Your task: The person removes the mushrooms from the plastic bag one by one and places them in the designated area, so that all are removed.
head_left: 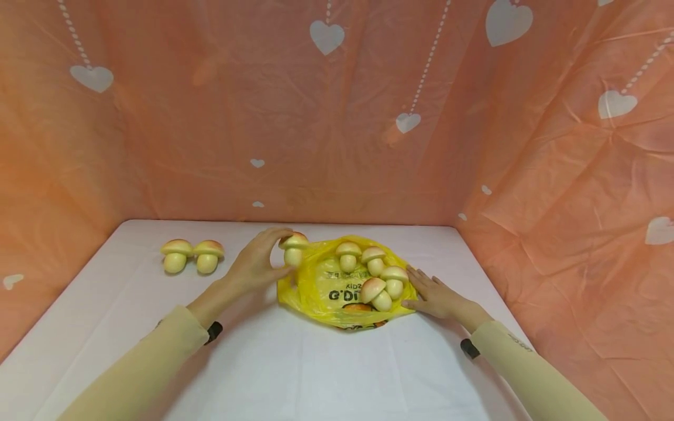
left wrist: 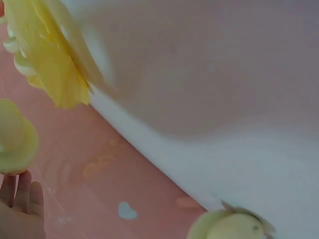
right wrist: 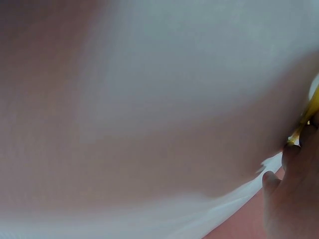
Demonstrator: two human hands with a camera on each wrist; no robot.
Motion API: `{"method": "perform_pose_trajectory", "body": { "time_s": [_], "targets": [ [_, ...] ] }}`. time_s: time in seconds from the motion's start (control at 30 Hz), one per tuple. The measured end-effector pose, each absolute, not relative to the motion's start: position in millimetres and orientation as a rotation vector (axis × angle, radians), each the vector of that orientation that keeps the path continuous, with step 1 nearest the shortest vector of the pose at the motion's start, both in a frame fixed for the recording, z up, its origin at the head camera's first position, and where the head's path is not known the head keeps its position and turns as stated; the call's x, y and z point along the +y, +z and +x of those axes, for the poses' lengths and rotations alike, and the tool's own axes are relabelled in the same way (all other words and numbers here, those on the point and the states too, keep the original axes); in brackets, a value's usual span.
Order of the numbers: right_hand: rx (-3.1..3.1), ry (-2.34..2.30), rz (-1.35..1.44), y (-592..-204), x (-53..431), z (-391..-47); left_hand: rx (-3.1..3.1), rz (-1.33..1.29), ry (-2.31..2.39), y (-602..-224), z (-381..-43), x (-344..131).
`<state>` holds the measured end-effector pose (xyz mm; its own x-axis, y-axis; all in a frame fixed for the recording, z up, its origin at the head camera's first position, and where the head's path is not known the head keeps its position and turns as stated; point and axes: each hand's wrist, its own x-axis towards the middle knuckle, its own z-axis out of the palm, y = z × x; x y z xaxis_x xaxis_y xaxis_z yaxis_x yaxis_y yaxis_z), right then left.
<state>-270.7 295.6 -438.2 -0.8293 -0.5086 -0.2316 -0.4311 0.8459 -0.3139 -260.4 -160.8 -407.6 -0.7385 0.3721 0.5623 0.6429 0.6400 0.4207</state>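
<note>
In the head view my left hand (head_left: 257, 260) grips a toy mushroom (head_left: 293, 251) with a reddish-yellow cap and pale stem, at the left edge of a yellow plastic bag (head_left: 316, 286). The left wrist view shows fingertips (left wrist: 22, 199) against the cap of that mushroom (left wrist: 17, 142). Several similar mushrooms (head_left: 348, 257) lie in the spread bag, toward its back and right. My right hand (head_left: 441, 298) rests at the bag's right edge, fingers extended beside the mushrooms. Only part of the right hand (right wrist: 296, 191) and a sliver of yellow bag (right wrist: 311, 107) show in the right wrist view.
Two more mushrooms (head_left: 207, 257) stand side by side on the white table (head_left: 326, 368), left of my left hand. Behind and beside the table hangs an orange-pink sheet (head_left: 295, 117) with white hearts. Dark print marks the bag.
</note>
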Motion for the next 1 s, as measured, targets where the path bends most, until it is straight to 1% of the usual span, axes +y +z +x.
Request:
{"method": "perform_pose_trajectory", "body": {
  "time_s": [0.43, 1.0],
  "targets": [
    [2.719, -0.351, -0.738, -437.6, 295.2, -268.9, -2.398, -0.788, -0.82, -402.7, -260.1, -198.0],
    [2.725, -0.355, -0.736, -437.0, 295.3, -269.7, -2.567, -0.652, -0.737, -402.1, -256.8, -240.9]
  ]
}}
